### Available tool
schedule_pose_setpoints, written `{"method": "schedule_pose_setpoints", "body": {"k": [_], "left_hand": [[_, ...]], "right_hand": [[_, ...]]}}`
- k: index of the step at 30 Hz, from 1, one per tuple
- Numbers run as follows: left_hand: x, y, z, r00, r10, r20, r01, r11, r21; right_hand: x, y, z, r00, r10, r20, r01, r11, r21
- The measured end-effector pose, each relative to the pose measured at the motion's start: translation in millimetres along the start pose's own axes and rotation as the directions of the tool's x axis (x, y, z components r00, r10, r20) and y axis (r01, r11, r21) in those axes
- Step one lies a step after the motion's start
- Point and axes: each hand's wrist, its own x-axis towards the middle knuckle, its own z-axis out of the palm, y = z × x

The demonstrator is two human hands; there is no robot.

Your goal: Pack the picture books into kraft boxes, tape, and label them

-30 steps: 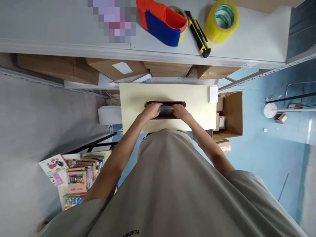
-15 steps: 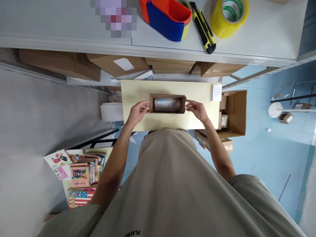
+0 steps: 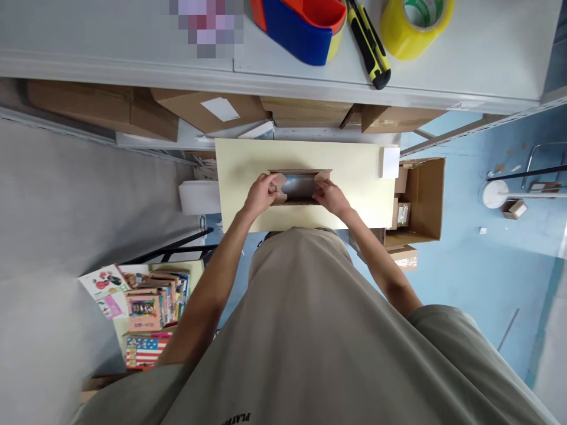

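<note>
A small open cardboard box [image 3: 297, 204] stands on a pale yellow board [image 3: 248, 154] in front of me. Its two short end flaps are bent inward over the opening. My left hand [image 3: 260, 195] has its fingers curled on the left flap [image 3: 279, 192], and my right hand [image 3: 333, 199] pinches the right flap [image 3: 322, 176]. Between the flaps shows a pale, whitish-blue item [image 3: 300, 186] inside the box; its kind I cannot make out.
On the shelf above lie a red and blue tape dispenser [image 3: 301, 35], a utility knife [image 3: 368, 47] and a yellow tape roll [image 3: 410, 38]. A white block [image 3: 389, 163] sits on the board's right end. A large open carton [image 3: 427, 200] stands right; books [image 3: 146, 307] lie lower left.
Both hands have moved inward from beside the box to its ends. The end flaps, upright before, now lean in over the opening. The view has shifted slightly.
</note>
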Motion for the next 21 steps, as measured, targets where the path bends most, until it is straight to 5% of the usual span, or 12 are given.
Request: {"method": "schedule_pose_setpoints", "body": {"k": [5, 11, 21], "left_hand": [[1, -5, 4.2, 0.999, -0.006, -0.042, 0.008, 0.998, 0.060], [-2, 2, -3.3, 0.995, -0.025, -0.096, 0.025, 1.000, 0.000], [-25, -5, -7.4, 0.993, 0.095, 0.072, -0.084, 0.986, -0.144]], "right_hand": [[-12, 0, -3, 0.987, -0.032, -0.155, 0.017, 0.995, -0.099], [-16, 3, -3, 0.979, 0.001, -0.204, -0.010, 0.999, -0.041], [-26, 24, -6, 0.976, -0.131, -0.175, 0.107, 0.984, -0.142]]}}
